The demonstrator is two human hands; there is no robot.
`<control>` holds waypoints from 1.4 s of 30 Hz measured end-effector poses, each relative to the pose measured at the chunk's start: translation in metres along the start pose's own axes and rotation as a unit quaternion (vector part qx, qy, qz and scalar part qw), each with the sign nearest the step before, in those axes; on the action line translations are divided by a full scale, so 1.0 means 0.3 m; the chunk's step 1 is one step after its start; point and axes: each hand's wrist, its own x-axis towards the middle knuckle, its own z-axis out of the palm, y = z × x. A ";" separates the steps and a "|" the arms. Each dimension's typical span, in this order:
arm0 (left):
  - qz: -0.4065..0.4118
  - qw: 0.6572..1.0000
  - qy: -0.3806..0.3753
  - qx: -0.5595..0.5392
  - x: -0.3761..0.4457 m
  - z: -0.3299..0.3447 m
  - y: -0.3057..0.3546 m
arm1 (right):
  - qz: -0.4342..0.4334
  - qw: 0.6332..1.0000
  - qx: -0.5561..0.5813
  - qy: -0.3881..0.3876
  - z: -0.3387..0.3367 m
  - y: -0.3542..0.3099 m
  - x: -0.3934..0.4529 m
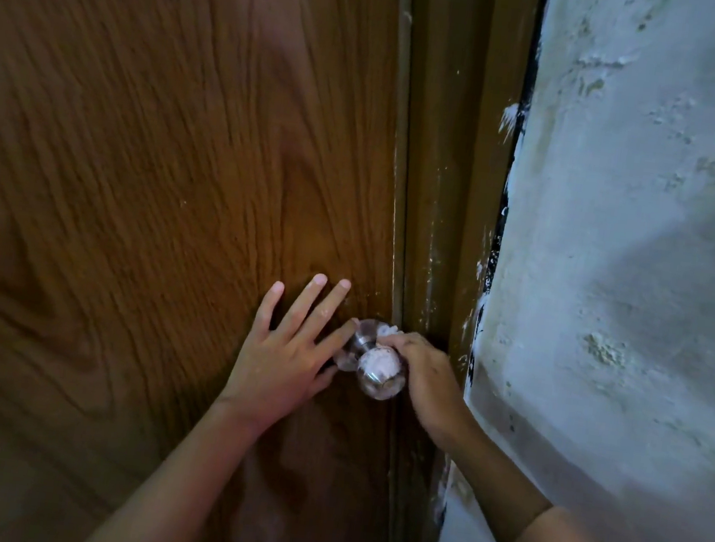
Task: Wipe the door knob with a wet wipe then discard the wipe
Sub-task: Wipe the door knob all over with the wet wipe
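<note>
A shiny round metal door knob [380, 372] sticks out of the brown wooden door [155, 178] near its right edge. My right hand [428, 378] is curled around the knob's right side and pinches a crumpled white wet wipe [388, 331] against the knob's neck; only a small bit of the wipe shows above my fingers. My left hand [287, 352] lies flat on the door just left of the knob, fingers spread, with the index fingertip touching the knob's base plate.
A darker brown door frame [449, 169] runs down right of the door. A rough, flaking white plaster wall [640, 260] fills the right side, close to my right forearm.
</note>
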 end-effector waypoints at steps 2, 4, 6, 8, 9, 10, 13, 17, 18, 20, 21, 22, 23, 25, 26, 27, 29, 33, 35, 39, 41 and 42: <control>0.001 1.000 -0.005 0.004 0.000 -0.002 0.000 | 0.080 0.994 0.073 0.027 0.013 0.011 0.000; 0.001 1.000 -0.008 0.007 0.000 -0.003 -0.001 | 0.111 0.989 0.093 0.034 0.018 0.011 0.002; 0.001 1.000 -0.009 0.007 0.000 -0.003 0.000 | 0.075 0.996 0.047 0.030 0.018 0.007 0.001; 0.001 1.000 -0.008 0.010 -0.002 -0.001 0.000 | -0.017 0.999 -0.041 0.004 0.016 0.001 -0.006; 0.001 1.000 -0.006 0.012 -0.003 -0.001 0.000 | -0.071 0.992 -0.103 -0.017 0.015 -0.007 -0.010; 0.001 1.000 -0.003 0.012 -0.004 0.001 -0.001 | -0.125 0.976 -0.174 -0.040 0.015 -0.016 -0.011; 0.001 1.000 0.005 0.004 -0.005 0.007 0.000 | -0.243 0.904 -0.340 -0.087 0.010 -0.057 -0.011; -0.001 1.000 0.009 0.000 -0.006 0.014 0.002 | -0.316 0.824 -0.458 -0.103 0.013 -0.070 -0.005; -0.001 1.000 0.010 0.000 -0.008 0.015 0.001 | -0.324 0.822 -0.457 -0.107 0.014 -0.068 -0.005; 0.000 1.000 0.010 0.000 -0.009 0.016 0.001 | -0.306 0.861 -0.393 -0.104 0.008 -0.062 -0.006; 0.001 1.000 0.007 0.000 -0.010 0.016 0.000 | -0.271 0.897 -0.337 -0.095 0.001 -0.058 -0.007; 0.002 1.000 0.003 -0.002 -0.011 0.015 0.001 | -0.215 0.933 -0.275 -0.084 -0.005 -0.051 -0.007; 0.003 1.000 0.001 -0.003 -0.011 0.013 0.003 | -0.155 0.964 -0.206 -0.069 -0.008 -0.043 -0.007; 0.002 1.000 -0.005 -0.003 -0.011 0.007 0.006 | -0.034 0.997 -0.074 -0.010 0.002 -0.018 -0.010; 0.001 1.000 -0.008 -0.004 -0.011 0.005 0.007 | 0.028 0.999 -0.008 0.018 0.011 -0.006 -0.013; 0.000 1.000 -0.010 -0.008 -0.009 0.005 0.007 | 0.087 0.993 0.076 0.035 0.019 0.009 -0.015; -0.005 1.000 -0.012 -0.016 -0.007 0.001 0.010 | 0.184 0.938 0.293 0.034 0.034 0.035 -0.024; -0.068 0.997 -0.015 -0.046 -0.032 -0.003 0.056 | 0.281 0.794 0.538 0.042 0.058 0.056 -0.057; -0.141 0.986 0.009 -0.086 -0.067 -0.016 0.099 | 0.298 0.759 0.577 0.049 0.070 0.056 -0.068; -0.282 0.917 0.002 -0.283 -0.114 -0.054 0.190 | 0.309 0.749 0.584 0.038 0.062 0.054 -0.071; -0.364 0.825 -0.043 -0.429 -0.104 -0.077 0.225 | 0.314 0.766 0.559 0.028 0.055 0.057 -0.071; -0.403 0.778 -0.053 -0.479 -0.094 -0.081 0.241 | 0.318 0.776 0.544 0.018 0.053 0.059 -0.072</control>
